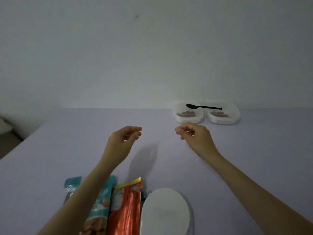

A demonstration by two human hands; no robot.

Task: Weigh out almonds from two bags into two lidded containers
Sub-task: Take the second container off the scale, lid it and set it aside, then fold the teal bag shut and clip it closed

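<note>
Two clear lidded containers sit at the table's far right, the left one [188, 115] and the right one [223, 116], each with brown almonds inside. A black spoon [203, 107] lies across their lids. A teal almond bag [100, 206] and an orange-red bag [125, 209] lie near me, partly under my left forearm. A white round scale [165, 212] stands beside them. My left hand [122, 139] and my right hand [194, 136] hover mid-table, fingers loosely curled, holding nothing.
The lilac table [67, 141] ends at a pale wall behind the containers. Its left edge drops off toward a dim floor area with a light object [5, 128].
</note>
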